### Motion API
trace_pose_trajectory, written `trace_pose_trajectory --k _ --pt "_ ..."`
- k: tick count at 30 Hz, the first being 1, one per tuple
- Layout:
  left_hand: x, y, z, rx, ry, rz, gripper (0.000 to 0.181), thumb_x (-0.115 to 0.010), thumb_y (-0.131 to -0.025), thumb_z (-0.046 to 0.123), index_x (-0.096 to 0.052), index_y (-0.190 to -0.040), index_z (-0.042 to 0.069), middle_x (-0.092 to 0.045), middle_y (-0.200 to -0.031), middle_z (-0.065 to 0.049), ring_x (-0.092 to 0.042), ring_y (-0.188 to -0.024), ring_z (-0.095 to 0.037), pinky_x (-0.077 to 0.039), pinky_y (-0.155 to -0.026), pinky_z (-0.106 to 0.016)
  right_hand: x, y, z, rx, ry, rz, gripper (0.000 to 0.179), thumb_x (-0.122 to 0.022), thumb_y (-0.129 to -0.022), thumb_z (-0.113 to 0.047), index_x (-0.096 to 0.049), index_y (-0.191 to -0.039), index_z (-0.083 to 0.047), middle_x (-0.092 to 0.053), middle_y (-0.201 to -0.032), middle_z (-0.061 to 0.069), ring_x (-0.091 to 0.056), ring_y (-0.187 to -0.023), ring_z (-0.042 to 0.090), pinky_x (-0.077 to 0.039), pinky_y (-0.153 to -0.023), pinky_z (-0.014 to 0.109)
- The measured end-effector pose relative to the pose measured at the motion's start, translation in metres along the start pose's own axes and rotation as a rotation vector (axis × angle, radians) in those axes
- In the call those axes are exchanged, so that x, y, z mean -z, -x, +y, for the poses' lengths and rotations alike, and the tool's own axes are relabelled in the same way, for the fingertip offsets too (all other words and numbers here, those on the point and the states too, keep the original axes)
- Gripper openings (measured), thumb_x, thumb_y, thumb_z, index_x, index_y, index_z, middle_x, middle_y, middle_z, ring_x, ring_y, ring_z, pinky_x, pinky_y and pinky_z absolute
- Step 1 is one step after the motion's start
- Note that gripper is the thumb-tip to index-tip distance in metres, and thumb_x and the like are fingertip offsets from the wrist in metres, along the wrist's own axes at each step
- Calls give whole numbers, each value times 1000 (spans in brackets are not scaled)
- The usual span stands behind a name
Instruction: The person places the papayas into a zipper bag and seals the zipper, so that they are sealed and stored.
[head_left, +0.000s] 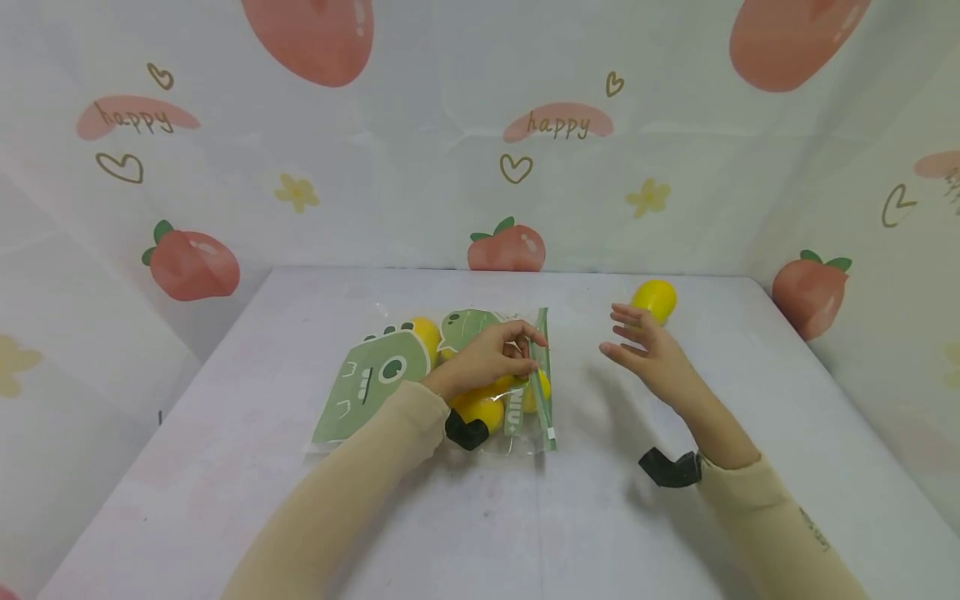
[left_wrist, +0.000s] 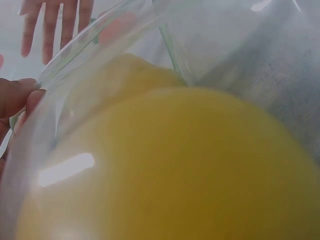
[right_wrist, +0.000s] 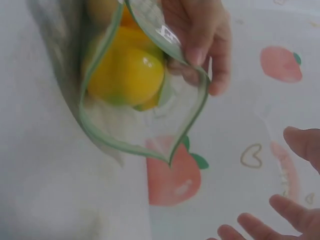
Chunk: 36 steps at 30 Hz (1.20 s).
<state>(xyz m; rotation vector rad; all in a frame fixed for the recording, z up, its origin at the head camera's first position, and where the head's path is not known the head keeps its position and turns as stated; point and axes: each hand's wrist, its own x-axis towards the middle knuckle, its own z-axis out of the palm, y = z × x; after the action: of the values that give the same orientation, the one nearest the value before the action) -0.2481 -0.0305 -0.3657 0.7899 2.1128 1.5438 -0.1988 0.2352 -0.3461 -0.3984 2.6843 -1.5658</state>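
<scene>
A clear zip bag [head_left: 375,383] printed with green cartoon dinosaurs lies on the table, holding several yellow lemon-like fruits [head_left: 480,410]. My left hand [head_left: 487,360] reaches across the bag and pinches its green-trimmed edge between thumb and fingers. In the right wrist view the bag's mouth [right_wrist: 125,146] gapes, with yellow fruit [right_wrist: 127,72] inside. My right hand [head_left: 654,360] is right of the bag, fingers spread, holding nothing. Just beyond its fingers sits a loose yellow fruit [head_left: 658,298], partly hidden by them. Large in the left wrist view, a fruit [left_wrist: 175,165] shows through the plastic.
The white table [head_left: 480,525] runs back to a hanging cloth [head_left: 405,167] printed with peaches, hearts and flowers. Black wrist pieces [head_left: 467,430] protrude beneath both cuffs. A small white slider [head_left: 551,433] sits at the near end of the bag's zip.
</scene>
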Motion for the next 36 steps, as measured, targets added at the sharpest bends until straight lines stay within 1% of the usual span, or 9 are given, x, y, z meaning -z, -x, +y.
trace_pose_trajectory --k 4,9,14,19,22,26,29,33,36 --pt "0 0 0 -2 0 -2 34 -65 -90 2 -55 -123 -2 -49 -86 -6 -57 -68 -17 -52 -71 -23 8 -4 5 -22 -29 72 72 -61 -96 -20 -18 -152 -4 -22 -156 22 -26 -141 44 -29 -110 59" --pt "0 0 0 -4 -6 0 34 -65 -90 2 -55 -123 -2 -49 -86 -6 -56 -67 -16 -52 -71 -22 11 -13 16 -65 -90 165 79 -61 -96 -21 -10 -153 -3 -13 -158 22 -17 -144 45 -22 -113 60" --pt "0 -1 -1 -7 -10 -1 34 -65 -90 2 -55 -123 -1 -49 -86 -6 -57 -67 -16 -52 -71 -22 11 -22 27 -120 -105 257 82 -60 -95 -24 -7 -153 -2 -10 -159 22 -14 -146 43 -20 -115 58" --pt "0 0 0 -7 -2 -3 35 -65 -90 2 -55 -123 -1 -49 -86 -6 -57 -68 -16 -52 -72 -23 11 -31 37 -165 -145 343 81 -59 -94 -20 -6 -154 -4 -8 -160 20 -11 -147 40 -17 -117 54" --pt "0 0 0 -8 -1 -5 35 -65 -90 2 -55 -123 -1 -49 -86 -6 -57 -68 -16 -52 -72 -22 13 -36 43 -203 -138 391 80 -58 -96 -21 -6 -154 -6 -8 -160 18 -11 -148 37 -16 -119 52" --pt "0 -1 0 -5 -5 -6 35 -65 -90 3 -55 -123 -1 -49 -87 -6 -57 -68 -16 -51 -71 -22 17 -43 48 -265 -120 427 78 -55 -98 -27 -5 -155 -10 -7 -161 14 -10 -149 32 -14 -120 49" --pt "0 -1 -1 -6 -5 -6 35 -65 -90 3 -55 -123 -1 -49 -86 -6 -57 -68 -16 -51 -71 -22 20 -49 52 -293 -110 452 78 -54 -97 -30 -5 -155 -12 -7 -162 12 -10 -149 30 -14 -120 47" --pt "0 -1 -1 -6 -6 -5 34 -66 -90 3 -55 -123 -1 -49 -86 -6 -57 -68 -17 -51 -71 -22 25 -60 59 -319 -61 470 79 -55 -97 -31 -4 -155 -12 -6 -161 13 -11 -148 31 -15 -120 47" --pt "0 -1 -1 -5 -4 -3 34 -66 -90 3 -55 -123 -1 -50 -86 -6 -56 -68 -17 -50 -71 -22 30 -67 63 -346 -20 466 80 -54 -98 -31 -2 -155 -11 -5 -160 17 -11 -148 34 -16 -119 48"
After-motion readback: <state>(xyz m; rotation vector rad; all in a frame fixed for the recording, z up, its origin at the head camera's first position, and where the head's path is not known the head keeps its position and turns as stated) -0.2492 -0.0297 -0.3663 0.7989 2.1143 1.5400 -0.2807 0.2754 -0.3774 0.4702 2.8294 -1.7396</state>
